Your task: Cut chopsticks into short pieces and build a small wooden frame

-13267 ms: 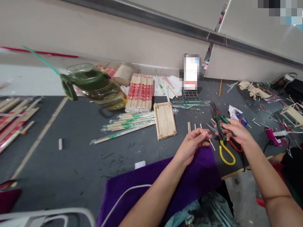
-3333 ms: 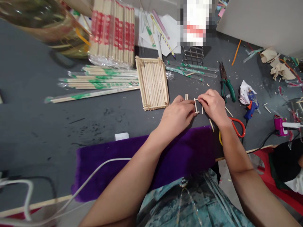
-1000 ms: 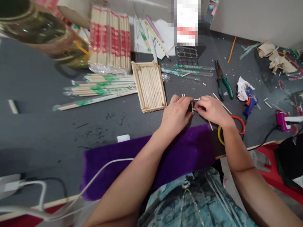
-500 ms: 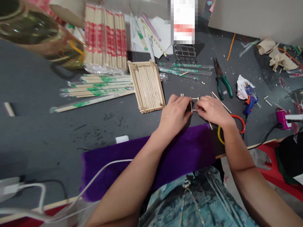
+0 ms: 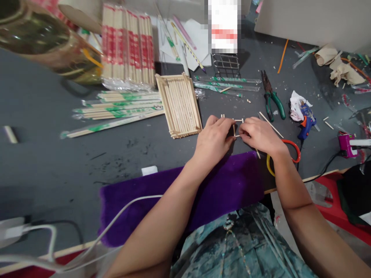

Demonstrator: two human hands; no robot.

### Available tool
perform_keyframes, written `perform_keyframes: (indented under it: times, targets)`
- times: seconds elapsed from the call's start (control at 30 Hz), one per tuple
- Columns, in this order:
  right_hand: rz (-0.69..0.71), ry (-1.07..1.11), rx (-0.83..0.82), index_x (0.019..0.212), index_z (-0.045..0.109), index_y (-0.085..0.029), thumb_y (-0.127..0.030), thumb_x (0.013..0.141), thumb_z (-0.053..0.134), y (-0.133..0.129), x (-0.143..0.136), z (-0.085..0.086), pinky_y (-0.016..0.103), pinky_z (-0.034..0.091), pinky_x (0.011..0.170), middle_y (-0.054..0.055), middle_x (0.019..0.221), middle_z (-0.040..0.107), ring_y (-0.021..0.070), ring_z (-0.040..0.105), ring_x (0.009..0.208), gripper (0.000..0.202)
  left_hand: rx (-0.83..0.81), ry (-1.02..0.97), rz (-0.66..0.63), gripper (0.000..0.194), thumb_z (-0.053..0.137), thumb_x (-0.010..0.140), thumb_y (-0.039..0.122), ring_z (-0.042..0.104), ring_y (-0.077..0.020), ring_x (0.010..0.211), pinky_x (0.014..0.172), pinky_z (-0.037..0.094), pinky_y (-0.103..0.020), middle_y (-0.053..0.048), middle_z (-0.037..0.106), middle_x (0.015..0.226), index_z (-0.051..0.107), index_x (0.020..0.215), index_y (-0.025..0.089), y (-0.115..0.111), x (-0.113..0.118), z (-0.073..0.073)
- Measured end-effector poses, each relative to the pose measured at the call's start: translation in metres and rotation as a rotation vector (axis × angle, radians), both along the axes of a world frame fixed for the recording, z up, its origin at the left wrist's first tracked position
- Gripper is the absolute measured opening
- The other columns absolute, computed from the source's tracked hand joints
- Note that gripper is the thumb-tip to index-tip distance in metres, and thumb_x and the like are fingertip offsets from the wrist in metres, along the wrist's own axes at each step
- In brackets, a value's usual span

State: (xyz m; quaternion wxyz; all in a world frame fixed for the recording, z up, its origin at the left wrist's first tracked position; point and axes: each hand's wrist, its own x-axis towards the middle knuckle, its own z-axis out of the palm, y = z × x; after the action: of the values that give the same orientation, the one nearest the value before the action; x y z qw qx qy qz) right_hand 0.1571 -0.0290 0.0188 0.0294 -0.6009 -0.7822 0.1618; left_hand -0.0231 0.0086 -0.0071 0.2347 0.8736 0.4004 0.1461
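Works over a matt dark-grey tabletop (image 5: 168, 151) on a small rectangular frame of short, thin, pale wooden sticks (image 5: 234, 130), located directly between the left hand (image 5: 216, 135) and the right hand (image 5: 259, 134), both bare. Grips the frame's 9 o'clock side with the left hand, with thumb at the near end and forefinger at the far end. Touches the 3 o'clock side with the curled fingers of the right hand; hides the exact contact there, so does not reveal a firm pinch or mere pressing. Taking the frame as clock centre and the far side of the table as 12, shows a shallow rectangular tray of pale wooden sticks (image 5: 181, 104) between 9 and 10 o'clock, near the left hand; at 10, a clear-wrapped bundle of red-printed chopsticks (image 5: 129, 48); at 9, several green-printed, clear-wrapped pale sticks (image 5: 124, 112); between 11 and 12, a dark wire rack (image 5: 225, 61); between 1 and 2, steel pliers with spread dark-green handles (image 5: 269, 94); at 3, a blue glue gun with an orange trigger (image 5: 305, 132), just beside crumpled white paper (image 5: 295, 107); at 4, scissors with red and yellow handle loops (image 5: 293, 142), partly covered by the right wrist; from 6 to 8, a purple plush cloth (image 5: 228, 179), passing beneath the left forearm.
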Motion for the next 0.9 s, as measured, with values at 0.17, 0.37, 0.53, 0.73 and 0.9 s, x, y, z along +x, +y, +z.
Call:
perform_keyframes:
  times: [0.17, 0.37, 0.53, 0.73, 0.9]
  targets:
    - [-0.100, 0.085, 0.046, 0.083, 0.064, -0.020, -0.018, 0.095, 0.057, 0.001, 0.009, 0.003, 0.032, 0.036, 0.074, 0.004, 0.083, 0.062, 0.0198, 0.056, 0.088, 0.014, 0.007, -0.022, 0.007, 0.027, 0.062, 0.088, 0.019, 0.056, -0.0320, 0.103, 0.085, 0.049, -0.043, -0.012, 0.071, 0.104, 0.063, 0.116, 0.018, 0.000, 0.000, -0.002]
    - [-0.172, 0.050, 0.041, 0.078, 0.062, -0.021, -0.017, 0.093, 0.057, 0.001, 0.021, 0.001, 0.032, 0.035, 0.071, 0.003, 0.080, 0.061, 0.0197, 0.056, 0.084, 0.016, -0.005, -0.041, -0.002, 0.029, 0.063, 0.088, 0.017, 0.056, -0.0318, 0.104, 0.086, 0.049, -0.044, -0.011, 0.071, 0.107, 0.062, 0.117, 0.018, 0.000, 0.000, -0.001]
    - [-0.086, 0.115, -0.003, 0.084, 0.063, -0.023, -0.014, 0.091, 0.059, 0.000, 0.017, 0.002, 0.031, 0.035, 0.072, 0.002, 0.083, 0.061, 0.0197, 0.056, 0.087, 0.012, -0.010, -0.053, -0.005, 0.026, 0.062, 0.088, 0.018, 0.056, -0.0316, 0.104, 0.086, 0.049, -0.044, -0.011, 0.071, 0.107, 0.063, 0.114, 0.020, 0.000, -0.001, -0.001]
    - [-0.048, 0.082, -0.012, 0.083, 0.062, -0.021, -0.012, 0.090, 0.059, 0.001, 0.007, 0.001, 0.032, 0.035, 0.075, 0.003, 0.084, 0.062, 0.0203, 0.056, 0.088, 0.012, -0.008, -0.041, -0.009, 0.025, 0.061, 0.088, 0.017, 0.056, -0.0320, 0.103, 0.085, 0.048, -0.044, -0.012, 0.071, 0.107, 0.064, 0.112, 0.018, 0.000, 0.000, -0.001]
    - [-0.024, 0.049, -0.021, 0.083, 0.064, -0.021, -0.013, 0.092, 0.058, 0.002, 0.004, -0.005, 0.033, 0.035, 0.075, 0.004, 0.085, 0.064, 0.0212, 0.056, 0.089, 0.013, -0.011, -0.041, -0.014, 0.026, 0.058, 0.087, 0.015, 0.056, -0.0323, 0.103, 0.085, 0.049, -0.045, -0.013, 0.070, 0.106, 0.064, 0.112, 0.018, 0.000, -0.001, -0.001]
